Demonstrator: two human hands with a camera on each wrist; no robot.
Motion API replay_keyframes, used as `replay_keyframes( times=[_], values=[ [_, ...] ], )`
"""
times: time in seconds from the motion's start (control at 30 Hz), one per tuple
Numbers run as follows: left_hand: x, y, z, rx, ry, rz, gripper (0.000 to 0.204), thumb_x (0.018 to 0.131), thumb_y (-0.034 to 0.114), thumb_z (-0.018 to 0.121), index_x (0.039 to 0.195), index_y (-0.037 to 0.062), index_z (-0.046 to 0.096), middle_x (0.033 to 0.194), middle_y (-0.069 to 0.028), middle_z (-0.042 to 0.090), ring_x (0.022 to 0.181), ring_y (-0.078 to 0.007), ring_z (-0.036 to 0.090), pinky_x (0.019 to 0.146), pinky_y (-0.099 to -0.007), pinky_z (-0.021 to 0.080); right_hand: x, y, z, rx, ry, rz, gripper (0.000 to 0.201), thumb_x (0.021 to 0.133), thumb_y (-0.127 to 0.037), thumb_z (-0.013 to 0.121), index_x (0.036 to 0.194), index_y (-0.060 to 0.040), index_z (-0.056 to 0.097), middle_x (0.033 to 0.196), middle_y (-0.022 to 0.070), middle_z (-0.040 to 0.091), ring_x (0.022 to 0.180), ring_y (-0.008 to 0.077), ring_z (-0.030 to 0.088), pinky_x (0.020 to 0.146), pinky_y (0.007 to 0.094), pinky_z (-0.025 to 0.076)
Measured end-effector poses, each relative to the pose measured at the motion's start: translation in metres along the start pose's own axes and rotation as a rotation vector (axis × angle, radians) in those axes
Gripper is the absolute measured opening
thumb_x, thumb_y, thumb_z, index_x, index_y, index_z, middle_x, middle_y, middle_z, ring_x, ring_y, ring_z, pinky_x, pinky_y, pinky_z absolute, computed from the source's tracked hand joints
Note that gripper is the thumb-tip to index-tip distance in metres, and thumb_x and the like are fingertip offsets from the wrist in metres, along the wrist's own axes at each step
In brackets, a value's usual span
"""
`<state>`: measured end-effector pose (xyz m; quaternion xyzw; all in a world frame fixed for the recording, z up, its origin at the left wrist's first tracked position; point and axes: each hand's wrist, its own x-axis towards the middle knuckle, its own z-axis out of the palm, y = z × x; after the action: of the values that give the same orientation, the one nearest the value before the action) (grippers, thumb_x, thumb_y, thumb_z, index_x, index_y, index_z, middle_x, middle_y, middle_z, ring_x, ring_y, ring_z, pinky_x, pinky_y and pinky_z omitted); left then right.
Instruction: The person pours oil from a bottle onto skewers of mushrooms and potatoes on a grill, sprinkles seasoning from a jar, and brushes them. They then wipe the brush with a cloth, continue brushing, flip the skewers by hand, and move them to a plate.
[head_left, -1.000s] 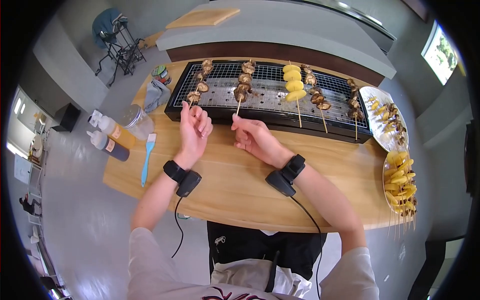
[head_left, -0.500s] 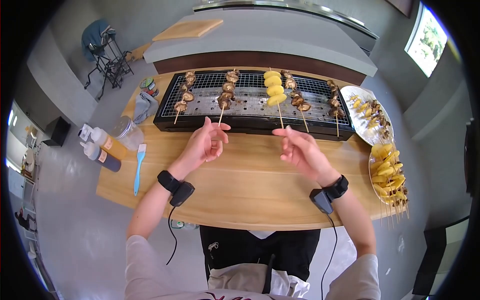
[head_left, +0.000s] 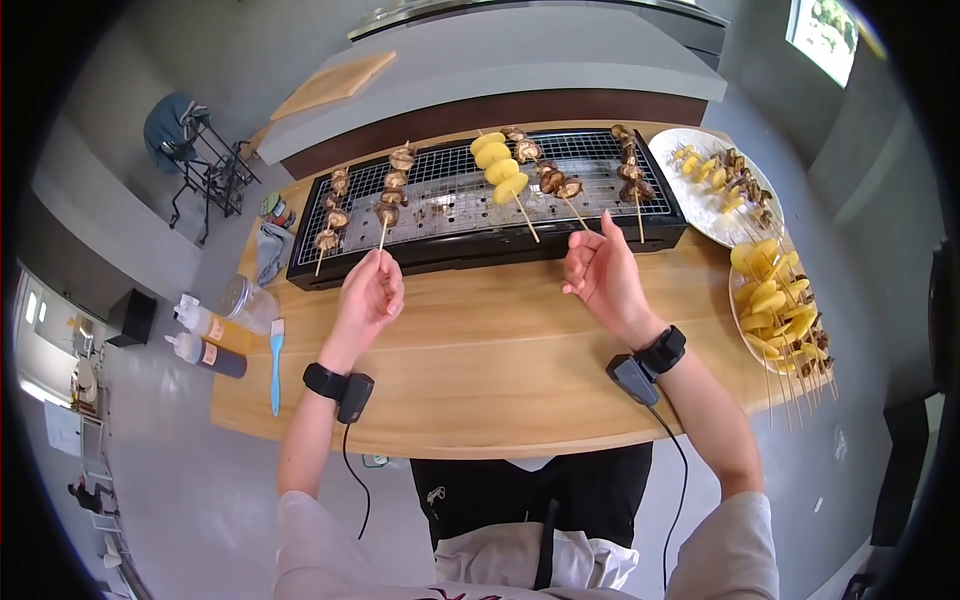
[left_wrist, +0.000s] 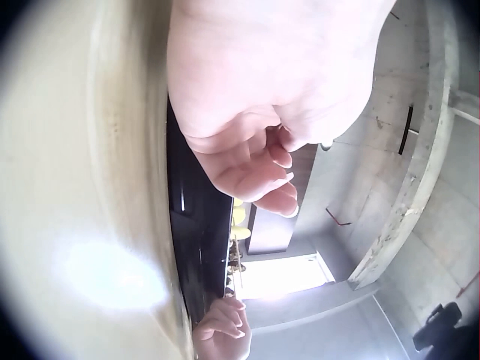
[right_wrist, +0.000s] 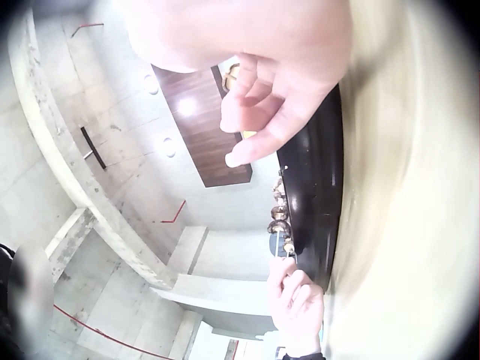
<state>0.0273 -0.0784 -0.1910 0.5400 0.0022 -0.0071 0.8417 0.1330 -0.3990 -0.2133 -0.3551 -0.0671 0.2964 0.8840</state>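
Under everything, a pale wooden table with a curved near edge point(head_left: 480, 360). At twelve, spanning much of its far side, a long black metal grill with a silvery wire mesh point(head_left: 460, 252), within forward reach of both arms.

At two, a white oval plate of small mixed skewers point(head_left: 700, 205); at three, a white-rimmed plate heaped with yellow-slice skewers point(head_left: 737, 318), sticks pointing toward six, probably for easy picking up.

At eleven, the left hand point(head_left: 370, 295), thumb and fingertips together, pinching the bare end of a pale wooden skewer of brown mushroom pieces point(head_left: 395, 185), second from the nine o'clock end of the mesh. Gripped low, seemingly to spare the food from touch. At one, the right hand point(head_left: 608, 280), thumb apart from loosely bent fingers, holding nothing visible, just beside the stick of another brown mushroom skewer point(head_left: 552, 180).

Between these two, a skewer of yellow round slices point(head_left: 500, 172). All laid crosswise, food over the mesh and bare ends toward six, likely for ready grasping.

At nine, grouped clear of the grill, a clear lidded jar point(head_left: 262, 312), an orange-filled squeeze bottle point(head_left: 232, 330) and a dark-filled squeeze bottle point(head_left: 222, 360). Nearby, a light-blue brush point(head_left: 276, 375), handle toward six, convenient for lifting.
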Motion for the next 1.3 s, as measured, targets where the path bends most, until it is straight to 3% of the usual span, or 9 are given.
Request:
replay_keyframes(
  times=[0.3,0.47,0.5,0.6,0.77,1.0,1.13,1.17,1.3],
  values=[
    [0.003,0.002,-0.005,0.045,0.072,-0.061,0.034,0.104,0.039,0.035,0.082,0.0130,0.039,0.068,-0.0008,0.041,0.048,-0.0107,0.043,0.035,-0.0212,0.027,-0.002,0.005,0.005,-0.014,0.014,-0.043,0.031,0.103,-0.033,0.040,0.088,-0.0086,0.052,0.059,0.0015,0.049,0.048,0.0138,0.045,0.054,0.0327,0.047],
    [-0.006,-0.004,0.011,-0.062,-0.284,-0.289,0.052,0.101,0.056,0.029,0.078,0.0109,0.041,0.056,0.0021,0.035,0.044,-0.0090,0.039,0.034,-0.0217,0.028,-0.004,0.005,0.008,-0.100,0.011,-0.030,0.029,0.102,-0.026,0.043,0.093,-0.0027,0.057,0.061,0.0002,0.048,0.050,0.0122,0.045,0.056,0.0316,0.048],
    [-0.002,-0.008,0.017,-0.041,-0.437,-0.369,0.050,0.102,0.054,0.032,0.085,0.0087,0.047,0.063,0.0002,0.045,0.047,-0.0095,0.044,0.035,-0.0212,0.030,-0.005,0.005,0.008,-0.105,-0.013,-0.029,0.030,0.101,-0.025,0.044,0.100,0.0006,0.060,0.063,-0.0004,0.049,0.054,0.0105,0.047,0.058,0.0295,0.049],
    [0.008,-0.010,0.089,0.359,-0.301,-0.363,0.047,0.101,0.051,0.037,0.094,0.0070,0.052,0.074,-0.0022,0.055,0.053,-0.0111,0.051,0.039,-0.0212,0.035,-0.008,0.003,0.013,-0.133,0.017,-0.022,0.031,0.101,-0.022,0.045,0.109,0.0028,0.060,0.064,-0.0007,0.050,0.057,0.0088,0.050,0.059,0.0274,0.049],
    [0.052,-0.036,0.138,0.213,-0.126,-0.316,0.040,0.101,0.046,0.046,0.096,0.0069,0.054,0.077,0.0002,0.056,0.060,-0.0098,0.054,0.049,-0.0209,0.039,-0.004,0.006,0.008,-0.116,0.031,-0.020,0.032,0.100,-0.019,0.045,0.117,0.0048,0.059,0.069,-0.0007,0.054,0.061,0.0076,0.053,0.060,0.0271,0.050],
    [0.062,-0.053,0.121,0.057,-0.086,-0.200,0.037,0.102,0.039,0.045,0.088,0.0063,0.056,0.070,-0.0002,0.055,0.056,-0.0079,0.052,0.044,-0.0214,0.037,-0.003,0.011,0.004,-0.115,-0.027,-0.059,0.031,0.099,-0.010,0.046,0.122,0.0074,0.056,0.081,0.0033,0.062,0.065,0.0083,0.057,0.067,0.0275,0.056],
    [0.051,-0.049,0.101,-0.084,-0.180,-0.116,0.036,0.105,0.037,0.038,0.084,0.0086,0.048,0.066,-0.0041,0.053,0.051,-0.0098,0.049,0.043,-0.0220,0.035,-0.006,0.012,0.011,-0.118,0.017,-0.042,0.030,0.099,-0.010,0.049,0.123,0.0065,0.056,0.085,0.0041,0.065,0.062,0.0064,0.056,0.068,0.0271,0.057],
    [0.048,-0.048,0.103,-0.025,-0.095,-0.094,0.035,0.105,0.035,0.035,0.079,0.0112,0.039,0.061,-0.0050,0.049,0.045,-0.0101,0.041,0.039,-0.0228,0.028,-0.005,0.014,0.010,-0.120,0.011,-0.030,0.030,0.099,-0.010,0.049,0.123,0.0065,0.056,0.085,0.0041,0.065,0.062,0.0064,0.056,0.068,0.0271,0.057],
    [0.054,-0.052,0.081,-0.176,-0.078,-0.110,0.035,0.104,0.034,0.035,0.078,0.0114,0.039,0.059,-0.0047,0.048,0.045,-0.0103,0.038,0.039,-0.0232,0.027,-0.005,0.011,0.007,-0.158,0.022,-0.042,0.030,0.099,-0.012,0.052,0.122,0.0058,0.057,0.085,0.0037,0.066,0.061,0.0052,0.055,0.066,0.0247,0.056]
  ],
)
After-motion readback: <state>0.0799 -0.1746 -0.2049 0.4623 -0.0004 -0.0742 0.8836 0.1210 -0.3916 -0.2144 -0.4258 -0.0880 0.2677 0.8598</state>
